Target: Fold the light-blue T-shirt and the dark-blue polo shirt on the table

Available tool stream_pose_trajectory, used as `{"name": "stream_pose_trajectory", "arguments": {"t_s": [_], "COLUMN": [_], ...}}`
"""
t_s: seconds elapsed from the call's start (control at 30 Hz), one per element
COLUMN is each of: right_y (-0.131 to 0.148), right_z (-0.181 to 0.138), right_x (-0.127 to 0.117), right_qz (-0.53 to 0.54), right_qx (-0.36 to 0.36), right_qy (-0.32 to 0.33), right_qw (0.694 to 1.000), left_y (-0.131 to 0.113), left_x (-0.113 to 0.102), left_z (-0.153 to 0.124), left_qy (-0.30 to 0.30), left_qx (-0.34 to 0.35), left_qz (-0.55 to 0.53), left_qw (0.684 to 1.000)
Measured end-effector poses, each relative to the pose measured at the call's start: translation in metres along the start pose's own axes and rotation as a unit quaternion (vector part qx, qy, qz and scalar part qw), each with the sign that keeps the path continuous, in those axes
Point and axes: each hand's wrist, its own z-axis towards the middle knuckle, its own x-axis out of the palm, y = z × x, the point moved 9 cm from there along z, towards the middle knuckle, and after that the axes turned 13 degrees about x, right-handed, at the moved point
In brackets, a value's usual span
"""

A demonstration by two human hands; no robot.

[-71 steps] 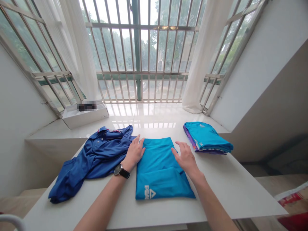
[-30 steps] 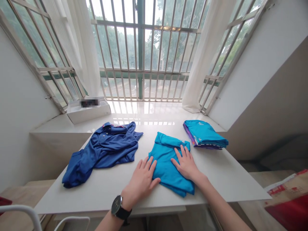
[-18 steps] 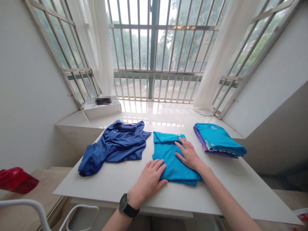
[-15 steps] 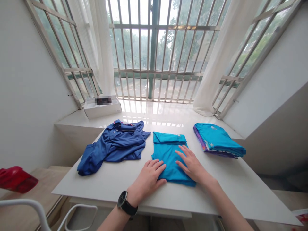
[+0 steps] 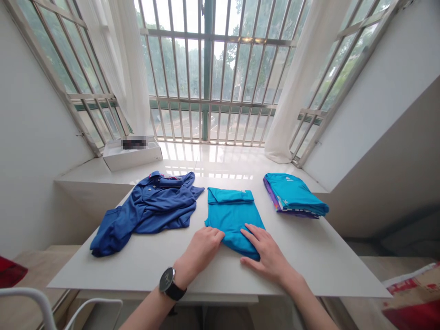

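A folded turquoise shirt (image 5: 232, 215) lies in the middle of the white table (image 5: 319, 261). My left hand (image 5: 199, 250), with a black watch on the wrist, rests at the shirt's near left corner, its fingers curled onto the edge of the cloth. My right hand (image 5: 266, 254) lies flat and open on the shirt's near right corner, fingers spread. An unfolded dark blue polo shirt (image 5: 147, 211) is crumpled to the left of it. At the right a stack of folded shirts (image 5: 294, 195) has a turquoise one on top and a purple one beneath.
A white box (image 5: 132, 153) sits on the glossy window sill beyond the table. Barred windows and white curtains (image 5: 285, 91) stand behind. A white chair frame (image 5: 51, 307) shows at lower left, something red (image 5: 412, 302) at lower right.
The turquoise shirt was folded in half from a longer shape. Both hands slid toward me along it to its near edge. The view swung left, then back.
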Motion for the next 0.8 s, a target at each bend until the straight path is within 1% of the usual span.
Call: {"name": "stream_pose_trajectory", "arguments": {"t_s": [0.1, 0.17, 0.2, 0.27, 0.33, 0.4, 0.47, 0.5, 0.57, 0.63, 0.67, 0.7, 0.73, 0.8], "right_y": [0.001, -0.001, -0.002, -0.006, -0.014, -0.024, -0.036, -0.041, -0.047, -0.050, -0.052, -0.055, -0.058, -0.065], "right_z": [0.004, 0.010, 0.015, 0.029, 0.047, 0.068, 0.087, 0.095, 0.105, 0.109, 0.110, 0.111, 0.111, 0.112], "right_x": [-0.004, -0.010, -0.014, -0.022, -0.029, -0.036, -0.038, -0.035, -0.026, -0.017, -0.015, -0.014, -0.014, -0.020], "right_qz": [0.019, 0.036, 0.045, 0.066, 0.094, 0.131, 0.183, 0.216, 0.291, 0.345, 0.353, 0.345, 0.324, 0.264], "right_qx": [0.018, 0.030, 0.033, 0.037, 0.041, 0.047, 0.056, 0.060, 0.071, 0.081, 0.087, 0.093, 0.099, 0.117], "right_qy": [-0.033, -0.045, -0.041, -0.006, 0.039, 0.072, 0.103, 0.124, 0.173, 0.205, 0.204, 0.192, 0.169, 0.098], "right_qw": [0.999, 0.998, 0.998, 0.997, 0.994, 0.988, 0.976, 0.967, 0.938, 0.912, 0.909, 0.914, 0.926, 0.952], "left_y": [0.013, 0.027, 0.036, 0.055, 0.072, 0.088, 0.101, 0.105, 0.109, 0.108, 0.107, 0.107, 0.109, 0.115], "left_x": [-0.001, -0.004, -0.005, -0.004, 0.001, 0.004, 0.005, 0.006, 0.008, 0.011, 0.012, 0.012, 0.012, 0.012], "left_z": [0.017, 0.030, 0.036, 0.046, 0.052, 0.054, 0.053, 0.051, 0.047, 0.045, 0.044, 0.044, 0.043, 0.042], "left_qy": [0.056, 0.070, 0.074, 0.085, 0.092, 0.075, 0.031, 0.009, -0.018, -0.019, -0.016, -0.017, -0.022, -0.035], "left_qx": [-0.014, -0.003, 0.002, 0.008, 0.000, -0.025, -0.059, -0.076, -0.094, -0.091, -0.088, -0.088, -0.093, -0.120], "left_qz": [0.025, -0.003, -0.033, -0.125, -0.238, -0.329, -0.387, -0.407, -0.435, -0.453, -0.457, -0.456, -0.449, -0.429], "left_qw": [0.998, 0.998, 0.997, 0.988, 0.967, 0.941, 0.920, 0.910, 0.895, 0.886, 0.885, 0.886, 0.888, 0.895]}}
